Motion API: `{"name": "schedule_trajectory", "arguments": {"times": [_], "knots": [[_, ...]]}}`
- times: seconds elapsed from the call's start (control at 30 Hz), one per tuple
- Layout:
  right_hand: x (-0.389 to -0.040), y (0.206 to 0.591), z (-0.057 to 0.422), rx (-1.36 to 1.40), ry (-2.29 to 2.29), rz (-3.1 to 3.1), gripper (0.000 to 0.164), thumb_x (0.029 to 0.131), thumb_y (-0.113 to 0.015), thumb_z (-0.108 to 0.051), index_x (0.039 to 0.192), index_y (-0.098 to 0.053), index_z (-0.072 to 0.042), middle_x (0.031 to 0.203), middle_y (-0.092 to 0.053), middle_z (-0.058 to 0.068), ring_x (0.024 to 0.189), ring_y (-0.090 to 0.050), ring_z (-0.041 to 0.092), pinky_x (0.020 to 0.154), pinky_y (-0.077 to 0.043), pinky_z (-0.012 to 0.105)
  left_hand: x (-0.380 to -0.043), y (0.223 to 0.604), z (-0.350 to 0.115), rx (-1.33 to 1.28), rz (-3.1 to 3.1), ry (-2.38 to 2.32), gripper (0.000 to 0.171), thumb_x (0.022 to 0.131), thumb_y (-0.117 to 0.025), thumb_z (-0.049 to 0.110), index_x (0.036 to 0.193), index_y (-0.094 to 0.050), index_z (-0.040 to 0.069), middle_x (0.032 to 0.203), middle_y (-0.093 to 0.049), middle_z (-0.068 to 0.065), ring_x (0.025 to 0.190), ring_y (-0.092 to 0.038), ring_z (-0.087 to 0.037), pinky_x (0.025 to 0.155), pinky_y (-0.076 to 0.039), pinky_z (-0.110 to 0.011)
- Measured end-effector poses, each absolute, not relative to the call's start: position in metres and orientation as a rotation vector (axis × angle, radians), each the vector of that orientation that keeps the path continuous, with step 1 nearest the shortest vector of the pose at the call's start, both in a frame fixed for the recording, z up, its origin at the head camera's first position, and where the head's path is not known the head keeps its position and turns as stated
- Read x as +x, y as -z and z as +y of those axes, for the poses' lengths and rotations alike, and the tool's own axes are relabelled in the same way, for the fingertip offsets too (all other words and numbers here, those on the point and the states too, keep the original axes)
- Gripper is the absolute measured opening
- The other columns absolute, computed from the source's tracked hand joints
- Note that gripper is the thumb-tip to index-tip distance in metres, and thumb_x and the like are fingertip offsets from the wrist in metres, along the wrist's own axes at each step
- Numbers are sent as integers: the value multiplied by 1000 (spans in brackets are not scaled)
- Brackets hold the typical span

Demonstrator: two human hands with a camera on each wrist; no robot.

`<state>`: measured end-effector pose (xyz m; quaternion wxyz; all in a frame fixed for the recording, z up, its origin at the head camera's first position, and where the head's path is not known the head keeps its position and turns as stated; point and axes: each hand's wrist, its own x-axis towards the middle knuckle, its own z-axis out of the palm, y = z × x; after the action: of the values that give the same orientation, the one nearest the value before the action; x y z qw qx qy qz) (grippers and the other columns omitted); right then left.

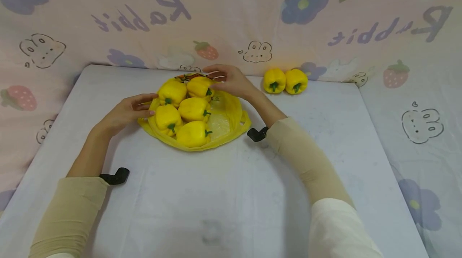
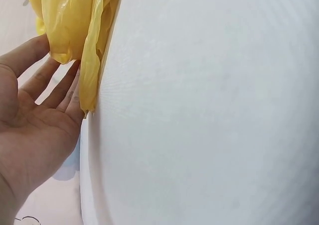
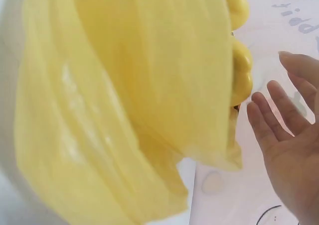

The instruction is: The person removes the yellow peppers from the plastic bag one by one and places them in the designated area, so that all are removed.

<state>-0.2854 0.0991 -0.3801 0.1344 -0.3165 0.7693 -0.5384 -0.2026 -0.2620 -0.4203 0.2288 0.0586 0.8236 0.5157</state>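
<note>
A yellow plastic bag (image 1: 236,119) sits toward the back of the table with its mouth spread wide. Several yellow bell peppers (image 1: 194,109) fill its left and middle parts, green stems showing. At the bag's left rim, my left hand (image 1: 120,114) has its fingers loosely extended; the left wrist view shows the fingertips against the hanging yellow film (image 2: 70,21). My right hand (image 1: 232,80) reaches over the far right rim, close to the rearmost pepper (image 1: 199,87). In the right wrist view its fingers are spread, with nothing in the palm.
Two more yellow bell peppers (image 1: 274,81) stand side by side at the table's back edge, right of the bag. A printed rabbit-and-flower cloth (image 1: 231,17) hangs behind the white table (image 1: 216,202). Black wrist mounts (image 1: 118,176) stick out from both sleeves.
</note>
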Motion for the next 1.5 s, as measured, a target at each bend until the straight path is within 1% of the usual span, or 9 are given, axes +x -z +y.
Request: {"name": "schedule_trajectory", "arguments": {"times": [0.17, 0.27, 0.4, 0.53, 0.73, 0.83, 1.03, 1.2, 1.5], "knots": [[-289, 383, 94, -942, 1502, 2252, 47, 90, -70, 0, 136, -57, 1, 138, -57, 15, 125, -55, 30, 107, -43, 39, -202, 419, -262, 171, 2266, -1418, 68, 95, -69, 26, 153, -38, 13, 158, -34, -11, 141, -33, -38, 114, -29, -55], [-291, 384, 90, -959, 1436, 2282, 46, 90, -71, -4, 135, -58, -2, 137, -58, 11, 125, -55, 25, 106, -44, 32, -201, 420, -263, 166, 2264, -1428, 67, 94, -70, 28, 152, -39, 15, 156, -36, -9, 140, -35, -34, 113, -32, -52], [-291, 385, 85, -941, 1355, 2328, 50, 90, -74, -10, 136, -58, -7, 138, -59, 6, 126, -53, 19, 106, -42, 28, -202, 422, -263, 163, 2262, -1436, 66, 94, -71, 31, 152, -41, 18, 155, -38, -5, 139, -38, -29, 112, -35, -47], [-291, 389, 82, -883, 1277, 2359, 55, 89, -76, -16, 140, -56, -12, 141, -56, 2, 126, -50, 15, 107, -38, 25, -203, 423, -263, 161, 2260, -1439, 67, 93, -71, 33, 151, -41, 18, 155, -38, -5, 140, -37, -30, 113, -33, -48], [-293, 395, 78, -826, 1204, 2308, 62, 90, -75, -21, 146, -50, -18, 150, -46, -1, 127, -46, 15, 108, -36, 28, -202, 422, -263, 161, 2262, -1432, 66, 95, -70, 28, 152, -39, 15, 157, -36, -9, 141, -34, -35, 114, -31, -54], [-297, 398, 78, -807, 1160, 2270, 67, 90, -74, -25, 149, -45, -24, 152, -42, -1, 127, -45, 16, 110, -35, 31, -202, 421, -262, 158, 2258, -1428, 66, 96, -68, 26, 153, -38, 15, 158, -34, -10, 141, -34, -35, 113, -31, -53], [-299, 401, 77, -782, 1131, 2240, 71, 90, -74, -27, 152, -39, -29, 152, -40, 0, 127, -44, 17, 111, -34, 34, -201, 421, -261, 164, 2257, -1430, 66, 96, -68, 25, 154, -37, 15, 158, -33, -10, 141, -33, -36, 114, -31, -53], [-299, 400, 77, -785, 1117, 2247, 74, 89, -74, -26, 153, -37, -29, 153, -40, 2, 128, -44, 17, 111, -34, 34, -201, 421, -261, 169, 2252, -1438, 66, 96, -68, 24, 153, -37, 14, 158, -34, -11, 141, -33, -36, 114, -31, -54], [-301, 406, 79, -813, 1209, 2249, 73, 86, -78, -25, 150, -43, -25, 148, -45, 0, 124, -48, 16, 107, -38, 30, -201, 420, -261, 170, 2270, -1429, 66, 95, -69, 28, 153, -39, 15, 157, -35, -10, 141, -34, -36, 113, -31, -54]]}}
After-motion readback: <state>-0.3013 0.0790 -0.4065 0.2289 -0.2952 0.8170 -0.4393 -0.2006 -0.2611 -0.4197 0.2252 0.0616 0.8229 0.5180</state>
